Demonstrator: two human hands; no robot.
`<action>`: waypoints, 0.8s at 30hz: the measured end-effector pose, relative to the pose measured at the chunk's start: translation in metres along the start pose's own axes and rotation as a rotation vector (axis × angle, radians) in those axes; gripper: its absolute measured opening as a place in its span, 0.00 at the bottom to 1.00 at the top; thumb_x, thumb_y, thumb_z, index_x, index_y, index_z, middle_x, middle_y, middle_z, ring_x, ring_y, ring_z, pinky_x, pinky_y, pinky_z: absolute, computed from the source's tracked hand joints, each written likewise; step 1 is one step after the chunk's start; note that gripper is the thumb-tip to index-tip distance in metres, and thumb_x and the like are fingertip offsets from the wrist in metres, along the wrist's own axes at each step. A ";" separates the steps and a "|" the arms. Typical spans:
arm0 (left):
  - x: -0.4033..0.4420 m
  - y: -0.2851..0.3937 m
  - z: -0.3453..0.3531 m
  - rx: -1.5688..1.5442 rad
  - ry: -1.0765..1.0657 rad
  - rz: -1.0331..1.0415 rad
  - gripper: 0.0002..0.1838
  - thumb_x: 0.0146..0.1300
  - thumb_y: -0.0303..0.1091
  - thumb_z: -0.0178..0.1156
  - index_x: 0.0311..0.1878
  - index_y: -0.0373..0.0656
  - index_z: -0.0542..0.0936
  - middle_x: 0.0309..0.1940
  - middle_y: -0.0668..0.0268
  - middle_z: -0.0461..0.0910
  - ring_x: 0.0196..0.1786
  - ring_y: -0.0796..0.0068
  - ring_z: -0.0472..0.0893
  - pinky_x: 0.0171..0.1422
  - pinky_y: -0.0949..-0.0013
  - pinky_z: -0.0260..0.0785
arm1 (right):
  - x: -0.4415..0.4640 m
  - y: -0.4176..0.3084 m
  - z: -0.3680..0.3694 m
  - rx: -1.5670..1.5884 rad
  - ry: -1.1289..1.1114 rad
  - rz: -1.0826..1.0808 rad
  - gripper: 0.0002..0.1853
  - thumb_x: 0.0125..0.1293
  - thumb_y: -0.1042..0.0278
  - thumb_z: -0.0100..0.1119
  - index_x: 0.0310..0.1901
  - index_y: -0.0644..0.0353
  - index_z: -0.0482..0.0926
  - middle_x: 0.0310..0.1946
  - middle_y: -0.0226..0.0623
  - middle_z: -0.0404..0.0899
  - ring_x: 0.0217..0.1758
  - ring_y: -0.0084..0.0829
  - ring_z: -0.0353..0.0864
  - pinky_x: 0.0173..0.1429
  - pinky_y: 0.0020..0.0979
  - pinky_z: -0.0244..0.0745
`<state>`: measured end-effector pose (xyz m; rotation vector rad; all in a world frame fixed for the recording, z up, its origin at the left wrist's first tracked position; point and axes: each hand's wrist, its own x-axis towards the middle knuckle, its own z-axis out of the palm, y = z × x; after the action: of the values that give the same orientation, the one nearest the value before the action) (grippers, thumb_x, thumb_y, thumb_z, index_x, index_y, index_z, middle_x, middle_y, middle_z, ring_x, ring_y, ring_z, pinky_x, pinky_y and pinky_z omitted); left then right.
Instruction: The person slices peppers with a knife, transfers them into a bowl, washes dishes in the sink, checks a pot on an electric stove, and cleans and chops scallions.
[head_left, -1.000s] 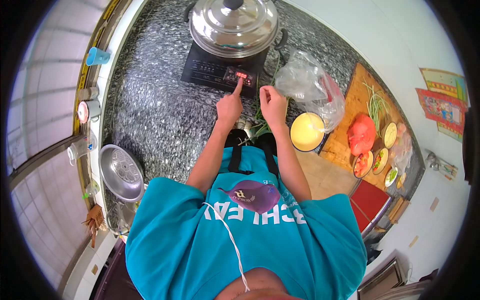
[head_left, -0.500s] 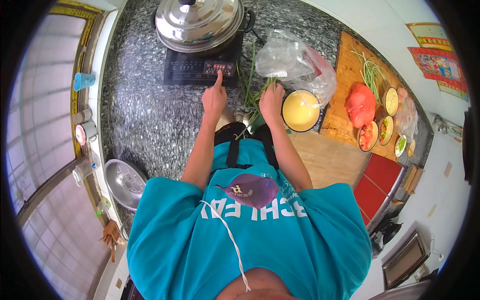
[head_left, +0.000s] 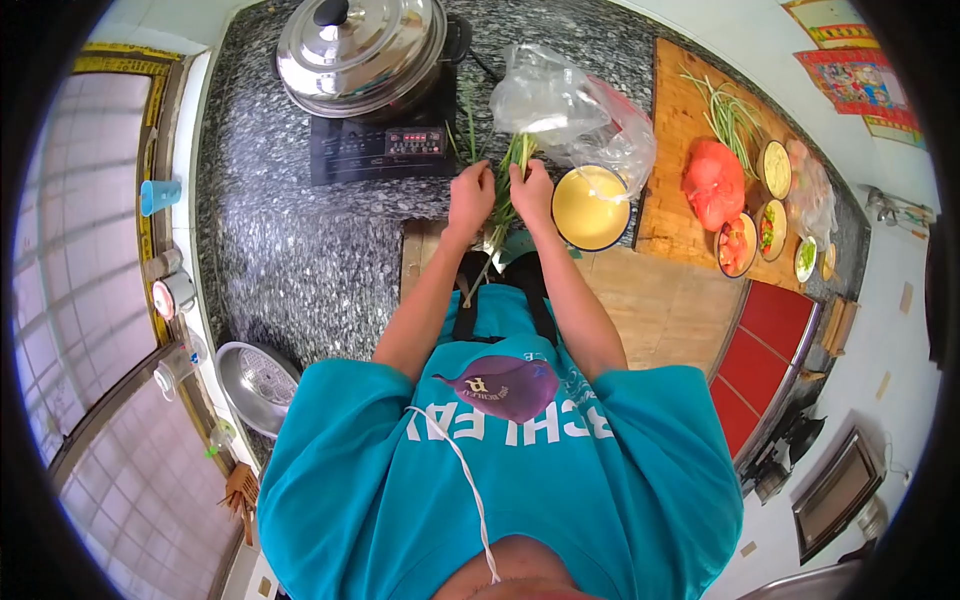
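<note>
My right hand (head_left: 531, 195) is closed around a bunch of long green stalks (head_left: 517, 158), thin like scallions or garlic chives; the exact kind I cannot make out. Pale stalk ends hang below, over the counter's front edge. Close on the left, my left hand (head_left: 471, 198) has its fingers curled together at the same greens; what lies between its fingertips is partly hidden. A few loose green stalks (head_left: 466, 143) lie just beyond it. Right of the bunch stands a bowl of yellow liquid (head_left: 590, 208), near my right wrist.
A lidded steel pot (head_left: 360, 55) sits on a black induction cooker (head_left: 350, 150). Clear plastic bags (head_left: 560, 100) lie behind the bowl. The wooden board (head_left: 672, 130) carries a red bag (head_left: 714, 185), greens (head_left: 733, 125) and several small bowls of food. A steel basin (head_left: 255, 385) is at left.
My left hand has left the cooker's control panel, where its finger was pressing, and come right to the greens. The right hand has shifted slightly, still holding the bunch. The whole view has moved a little.
</note>
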<state>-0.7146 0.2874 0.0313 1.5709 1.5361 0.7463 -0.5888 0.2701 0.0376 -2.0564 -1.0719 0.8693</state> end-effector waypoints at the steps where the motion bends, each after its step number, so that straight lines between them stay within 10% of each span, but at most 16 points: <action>1: 0.005 0.001 0.002 -0.064 -0.016 -0.069 0.17 0.70 0.37 0.57 0.52 0.32 0.82 0.39 0.46 0.85 0.41 0.52 0.86 0.46 0.61 0.76 | -0.006 -0.003 -0.003 -0.008 0.004 0.035 0.15 0.69 0.60 0.61 0.41 0.64 0.73 0.28 0.47 0.78 0.32 0.52 0.79 0.38 0.46 0.71; 6: 0.015 0.000 0.007 -0.063 -0.105 -0.026 0.21 0.67 0.46 0.61 0.49 0.34 0.84 0.35 0.47 0.84 0.38 0.50 0.85 0.46 0.60 0.76 | -0.030 0.014 0.004 0.240 0.102 -0.047 0.11 0.70 0.63 0.60 0.42 0.62 0.72 0.27 0.43 0.76 0.28 0.44 0.76 0.36 0.43 0.69; 9: 0.017 -0.010 0.012 0.211 0.170 0.463 0.18 0.65 0.43 0.63 0.41 0.34 0.84 0.24 0.54 0.80 0.27 0.59 0.80 0.37 0.62 0.73 | -0.035 0.018 0.005 0.385 0.106 -0.090 0.09 0.71 0.64 0.60 0.39 0.62 0.74 0.23 0.38 0.71 0.25 0.32 0.69 0.32 0.35 0.66; 11: 0.020 0.001 0.006 -0.189 -0.214 -0.093 0.18 0.64 0.43 0.65 0.33 0.32 0.81 0.18 0.59 0.73 0.22 0.68 0.71 0.33 0.64 0.68 | -0.035 0.026 0.004 0.433 0.061 -0.061 0.09 0.71 0.65 0.59 0.39 0.61 0.74 0.23 0.36 0.72 0.24 0.29 0.67 0.31 0.34 0.65; 14: 0.019 -0.009 0.009 -0.271 -0.114 -0.079 0.19 0.65 0.40 0.66 0.27 0.34 0.76 0.19 0.69 0.69 0.25 0.84 0.64 0.28 0.69 0.57 | -0.037 0.019 -0.003 0.488 0.066 -0.070 0.07 0.73 0.67 0.56 0.40 0.61 0.73 0.25 0.32 0.73 0.24 0.24 0.65 0.31 0.31 0.64; 24: 0.020 0.029 -0.011 -0.217 -0.030 -0.225 0.17 0.69 0.35 0.62 0.31 0.28 0.79 0.24 0.57 0.84 0.28 0.73 0.87 0.31 0.69 0.78 | -0.028 -0.016 -0.048 0.547 0.296 -0.231 0.03 0.77 0.73 0.45 0.46 0.63 0.67 0.42 0.39 0.85 0.38 0.26 0.80 0.45 0.28 0.73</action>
<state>-0.7069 0.3105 0.0592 1.2232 1.5243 0.7315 -0.5706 0.2417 0.0840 -1.5111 -0.7817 0.6272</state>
